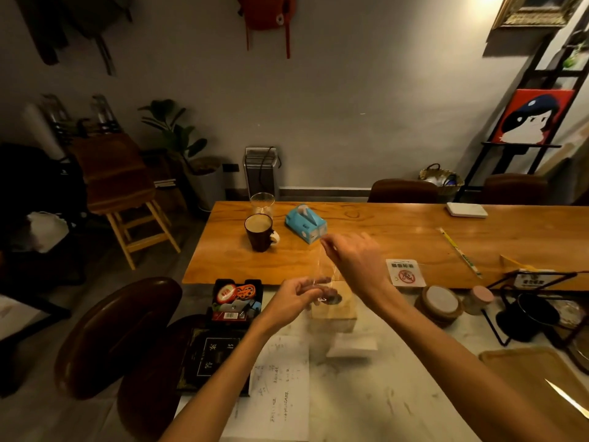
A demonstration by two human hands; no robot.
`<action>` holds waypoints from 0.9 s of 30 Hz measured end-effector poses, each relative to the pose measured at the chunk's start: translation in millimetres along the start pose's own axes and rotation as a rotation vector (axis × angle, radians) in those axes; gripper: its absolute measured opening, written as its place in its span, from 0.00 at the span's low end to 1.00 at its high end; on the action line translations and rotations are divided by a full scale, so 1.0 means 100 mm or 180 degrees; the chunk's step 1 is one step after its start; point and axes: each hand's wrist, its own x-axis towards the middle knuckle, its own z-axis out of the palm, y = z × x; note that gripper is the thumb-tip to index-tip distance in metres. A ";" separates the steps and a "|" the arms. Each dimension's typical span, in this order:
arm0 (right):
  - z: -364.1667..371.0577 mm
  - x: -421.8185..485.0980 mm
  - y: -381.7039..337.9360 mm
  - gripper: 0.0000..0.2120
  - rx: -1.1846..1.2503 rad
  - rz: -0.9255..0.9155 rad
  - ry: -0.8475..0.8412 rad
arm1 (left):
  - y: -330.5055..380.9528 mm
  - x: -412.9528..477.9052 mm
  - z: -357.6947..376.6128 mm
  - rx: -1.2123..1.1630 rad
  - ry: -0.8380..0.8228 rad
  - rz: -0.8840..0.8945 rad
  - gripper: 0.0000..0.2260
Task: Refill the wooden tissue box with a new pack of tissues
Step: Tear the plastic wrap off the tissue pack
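Note:
A light wooden tissue box (334,312) stands on the pale marble counter (398,378), partly behind my hands. Just in front of it lies a white stack of tissues (352,346), blurred. My left hand (294,299) and my right hand (353,260) are raised above the box, each pinching an end of a thin clear plastic film (325,275) stretched between them. A blue pack of tissues (306,223) with a tissue poking out sits on the wooden table beyond.
A dark mug (259,232) and a clear glass (262,204) stand left of the blue pack. A black tray of small items (237,301) and papers (280,387) lie at my left. Round coasters (441,303), a black wire stand (526,311) and a wooden tray (529,378) are at the right.

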 end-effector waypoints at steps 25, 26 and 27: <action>0.37 -0.75 0.76 0.31 0.3943 0.2655 -0.0290 | 0.65 0.50 -0.13 0.5431 0.0074 0.2005 0.17; 0.37 -0.74 0.76 0.31 0.3901 0.2644 -0.0297 | 0.68 0.54 -0.14 0.5560 -0.0054 0.1967 0.15; 0.36 -0.74 0.77 0.31 0.3886 0.2626 -0.0284 | 0.73 0.57 -0.13 0.5624 -0.0164 0.1922 0.13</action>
